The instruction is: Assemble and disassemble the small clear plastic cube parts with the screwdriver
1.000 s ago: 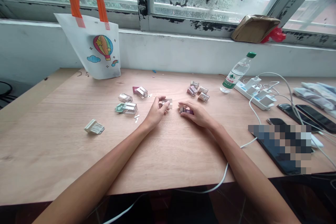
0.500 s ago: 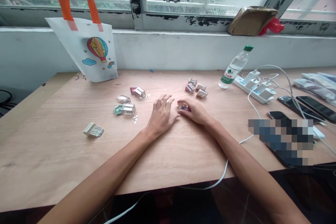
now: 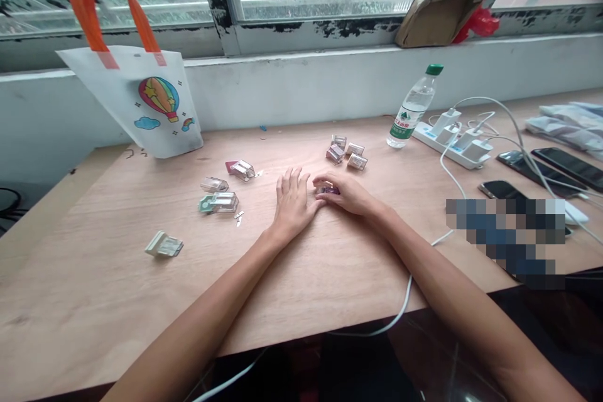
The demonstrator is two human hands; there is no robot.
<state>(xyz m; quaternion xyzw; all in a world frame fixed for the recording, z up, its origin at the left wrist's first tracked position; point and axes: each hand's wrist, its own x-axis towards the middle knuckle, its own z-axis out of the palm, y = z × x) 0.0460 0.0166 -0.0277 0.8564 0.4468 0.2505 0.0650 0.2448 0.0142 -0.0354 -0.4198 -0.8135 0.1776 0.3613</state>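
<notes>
My right hand curls over a small clear-and-purple plastic case on the table, its fingers and thumb around it and partly hiding it. Beside it my left hand rests with fingers stretched out and nothing in them, its thumb close to the right fingertips. Similar clear cases lie to the left: one with a green part, one with a pink part and a plain one. Small metal strips lie near them. Beyond my right hand sits a cluster of several clear cases.
A pale case lies at the left. A white bag with orange handles stands at the back left. At the right are a water bottle, a power strip with white cables, and several phones.
The view has shifted and tilted a little. My left thumb now lies nearer the right fingertips; the right hand stays around the purple case.
</notes>
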